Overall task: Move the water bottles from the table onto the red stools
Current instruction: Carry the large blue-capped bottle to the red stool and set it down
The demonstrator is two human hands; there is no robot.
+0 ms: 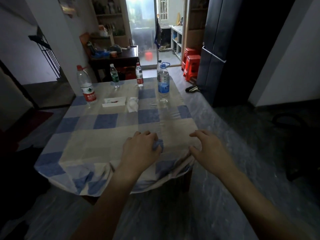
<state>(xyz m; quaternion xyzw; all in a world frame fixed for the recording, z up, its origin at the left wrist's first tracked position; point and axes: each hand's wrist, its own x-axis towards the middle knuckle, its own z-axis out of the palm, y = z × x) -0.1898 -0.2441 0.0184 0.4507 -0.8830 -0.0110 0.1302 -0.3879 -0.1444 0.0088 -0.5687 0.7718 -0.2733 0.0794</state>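
From the head camera, a tabletop [110, 135] under a blue-and-cream checked cloth with a clear plastic cover fills the middle of the view. Five water bottles stand upright along its far half: a large red-label bottle [86, 84] at the far left, a green-label bottle [114, 75] and a small red-label bottle [139, 74] near the far edge, and a large blue-label bottle [163, 81] to the right, with a fifth bottle [159, 66] just behind it, mostly hidden. Between the large bottles lie a flat white box [114, 102] and a crumpled tissue [133, 104].

The left hand [140, 149] rests at the near edge, its fingers curled and pinching a bunched fold of the cloth. The right hand [209, 149] rests beside it at the tabletop's near right corner, fingers loosely spread and slightly bent, gripping nothing.

The red stools [191, 65] stand stacked on the floor beyond the tabletop, beside a dark refrigerator [218, 49], well apart from the bottles.
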